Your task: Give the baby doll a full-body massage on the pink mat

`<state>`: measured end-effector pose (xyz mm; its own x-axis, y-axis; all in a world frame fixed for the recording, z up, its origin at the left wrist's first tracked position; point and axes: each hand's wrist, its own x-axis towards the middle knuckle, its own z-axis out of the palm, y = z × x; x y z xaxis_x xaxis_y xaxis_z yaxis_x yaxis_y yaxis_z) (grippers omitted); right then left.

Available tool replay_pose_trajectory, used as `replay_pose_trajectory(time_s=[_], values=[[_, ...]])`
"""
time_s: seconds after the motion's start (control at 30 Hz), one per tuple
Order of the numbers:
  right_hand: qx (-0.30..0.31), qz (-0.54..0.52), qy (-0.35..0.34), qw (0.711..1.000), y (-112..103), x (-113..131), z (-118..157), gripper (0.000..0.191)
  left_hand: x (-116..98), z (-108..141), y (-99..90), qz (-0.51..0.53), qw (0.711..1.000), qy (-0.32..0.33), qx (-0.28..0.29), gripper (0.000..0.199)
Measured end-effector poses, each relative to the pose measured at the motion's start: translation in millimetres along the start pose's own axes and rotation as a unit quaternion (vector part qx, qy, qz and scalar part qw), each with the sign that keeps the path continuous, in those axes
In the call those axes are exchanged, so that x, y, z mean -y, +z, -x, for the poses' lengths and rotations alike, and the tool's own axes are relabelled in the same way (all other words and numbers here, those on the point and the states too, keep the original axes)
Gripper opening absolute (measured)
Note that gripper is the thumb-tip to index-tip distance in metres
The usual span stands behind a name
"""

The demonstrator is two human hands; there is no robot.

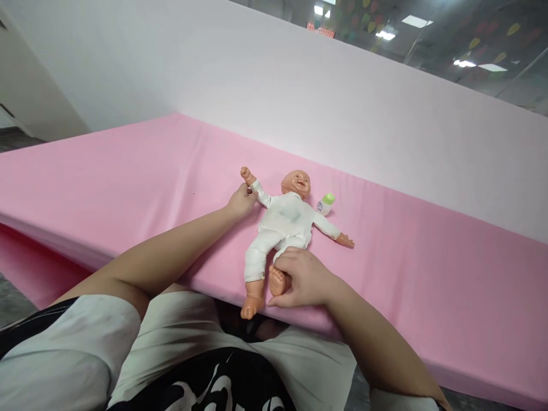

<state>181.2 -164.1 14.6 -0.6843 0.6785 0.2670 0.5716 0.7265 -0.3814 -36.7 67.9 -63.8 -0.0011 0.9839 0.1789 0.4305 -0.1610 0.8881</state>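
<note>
A baby doll (287,220) in a white cloth suit lies on its back, its head pointing away from me and its feet at the near edge of the pink surface. My left hand (242,202) is closed with its fingertips on the doll's raised arm, just below its plastic hand. Around the doll's lower leg, above the foot, my right hand (306,278) is curled, hiding part of the leg. The doll's other arm stretches out to the right. Beside its shoulder lies a small clear bottle (325,205) with a green cap, touched by neither hand.
The pink-covered table (449,274) runs along a white wall (274,91), with glass above it that shows ceiling lights and coloured shapes. A pale cabinet or panel (34,85) stands at the far left. My lap is right under the near edge.
</note>
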Motion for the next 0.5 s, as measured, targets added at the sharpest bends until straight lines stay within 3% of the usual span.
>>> replay_pose_trajectory(time_s=[0.1, 0.17, 0.23, 0.37, 0.5], values=[[0.039, 0.011, 0.003, 0.999, 2.2, 0.3, -0.5, 0.050, -1.0, 2.4, -0.6, 0.006, 1.000, -0.006, -0.002, 0.037], [0.002, 0.003, -0.015, 1.000, 2.8, -3.0, -0.2, 0.050, -8.6, 10.7, -1.1, -0.019, 0.999, 0.048, 0.009, 0.043], [-0.074, 0.001, -0.060, 0.995, 2.4, -7.4, 1.1, 0.048, -18.2, 21.5, 0.0, -0.067, 0.989, 0.130, 0.027, 0.051], [-0.215, 0.053, -0.114, 0.969, -2.4, -15.7, 5.3, 0.047, -30.5, 38.2, 8.0, -0.226, 0.927, 0.288, 0.079, 0.062], [-0.277, 0.123, -0.048, 0.952, -5.8, -33.2, 5.1, 0.054, -30.6, 44.8, 13.5, -0.313, 0.868, 0.371, 0.111, 0.063]])
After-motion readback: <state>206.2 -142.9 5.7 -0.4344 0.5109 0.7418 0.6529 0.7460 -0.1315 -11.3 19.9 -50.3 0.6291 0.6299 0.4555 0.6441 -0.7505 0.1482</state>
